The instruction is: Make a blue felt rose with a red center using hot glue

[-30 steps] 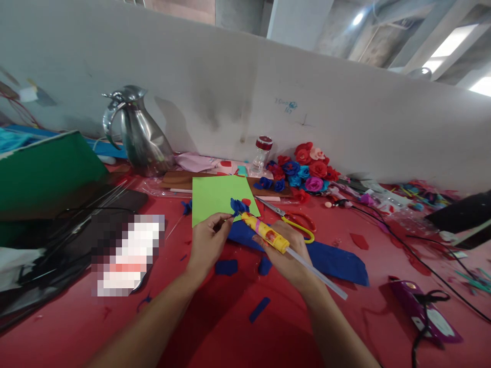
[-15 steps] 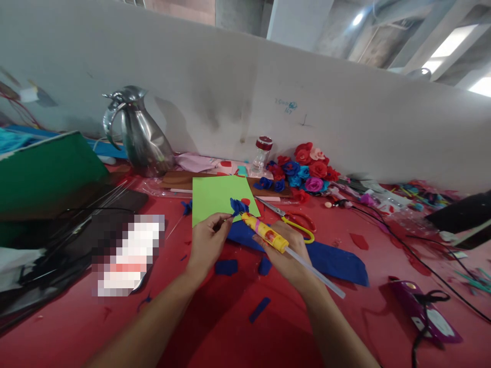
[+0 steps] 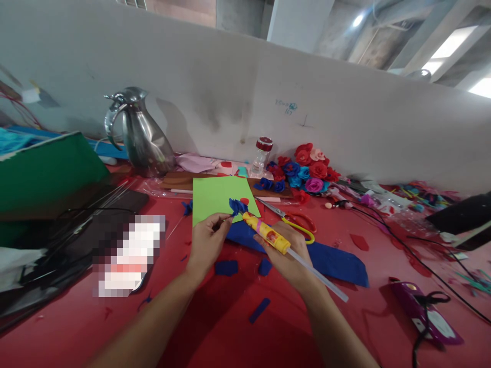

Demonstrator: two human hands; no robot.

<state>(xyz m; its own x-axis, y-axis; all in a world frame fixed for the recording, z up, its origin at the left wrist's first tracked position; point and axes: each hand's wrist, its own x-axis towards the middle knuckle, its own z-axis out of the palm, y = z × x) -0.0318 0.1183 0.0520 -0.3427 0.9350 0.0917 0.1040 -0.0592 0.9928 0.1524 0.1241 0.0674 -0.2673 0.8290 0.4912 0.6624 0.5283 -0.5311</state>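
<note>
My left hand (image 3: 207, 237) pinches a small blue paper flower (image 3: 238, 206) at its lower end. In my right hand (image 3: 287, 250) is a yellow hot glue gun (image 3: 268, 234), with a long clear glue stick (image 3: 318, 275) sticking out of its back. The gun's nozzle points at the flower's base; whether they touch, I cannot tell. Under the hands lie a lime-green sheet (image 3: 218, 197) and a strip of blue crepe paper (image 3: 337, 263). Small blue paper pieces (image 3: 226, 267) are on the red table in front of me.
Scissors (image 3: 299, 227) with red and yellow handles lie just beyond my right hand. Finished paper roses (image 3: 316, 171) are heaped by the wall, near a glass jar (image 3: 262, 156). A steel jug (image 3: 143, 133) stands back left. A purple corded device (image 3: 425, 312) is at right.
Very little differs. The glue gun has shifted slightly to the right and back from the flower; my left hand keeps its pinch on the flower in the same place.
</note>
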